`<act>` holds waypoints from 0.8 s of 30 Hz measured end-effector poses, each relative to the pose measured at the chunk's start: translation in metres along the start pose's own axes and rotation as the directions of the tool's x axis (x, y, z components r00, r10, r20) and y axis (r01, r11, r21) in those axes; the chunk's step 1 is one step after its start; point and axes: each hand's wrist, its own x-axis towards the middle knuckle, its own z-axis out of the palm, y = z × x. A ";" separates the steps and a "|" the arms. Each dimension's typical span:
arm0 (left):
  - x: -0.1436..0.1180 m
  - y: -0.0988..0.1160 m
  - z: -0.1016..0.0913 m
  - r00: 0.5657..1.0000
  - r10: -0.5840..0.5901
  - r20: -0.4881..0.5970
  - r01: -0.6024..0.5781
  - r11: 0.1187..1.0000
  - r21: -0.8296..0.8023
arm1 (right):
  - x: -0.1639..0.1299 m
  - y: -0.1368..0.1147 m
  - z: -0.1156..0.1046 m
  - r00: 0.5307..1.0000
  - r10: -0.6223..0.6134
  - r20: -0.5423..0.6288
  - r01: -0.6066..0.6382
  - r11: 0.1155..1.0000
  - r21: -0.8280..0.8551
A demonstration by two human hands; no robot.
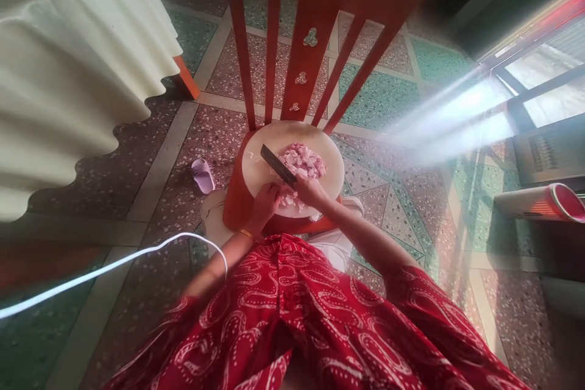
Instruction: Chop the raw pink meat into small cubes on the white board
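A round pale chopping board (326, 143) rests on the seat of a red-brown wooden chair. Pink raw meat (306, 158), cut into small pieces, is heaped on its middle, with more of it near the front edge. My right hand (311, 190) is closed around the handle of a dark, broad-bladed cleaver (278, 164), whose blade points to the far left over the board. Left of the cleaver, my left hand (267, 200) has its fingers curled at the meat near the front of the board. Its fingertips are partly hidden.
The chair's slatted back (292, 73) rises beyond the board. A lilac slipper (203, 175) lies on the tiled floor to the left. At far left hangs a pale tablecloth (91, 73); a white cable (114, 263) crosses below it. A red-and-white container (534, 202) is at right.
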 end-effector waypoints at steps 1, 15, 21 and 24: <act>0.001 0.000 0.000 1.000 -0.002 0.003 0.002 1.000 0.002 | -0.003 0.000 0.000 1.000 -0.002 -0.004 0.002 1.000 -0.019; 0.004 0.000 -0.001 0.999 -0.046 0.011 0.046 0.999 -0.015 | 0.037 -0.026 0.014 0.996 -0.072 0.049 0.077 0.992 -0.101; -0.002 -0.003 0.004 0.998 -0.035 -0.051 0.033 0.999 -0.027 | -0.004 0.003 0.007 0.999 -0.029 0.014 0.031 0.996 -0.088; -0.003 -0.005 0.006 0.995 -0.047 -0.091 0.044 0.999 -0.030 | -0.015 0.004 0.008 0.997 -0.071 0.030 0.074 0.990 -0.123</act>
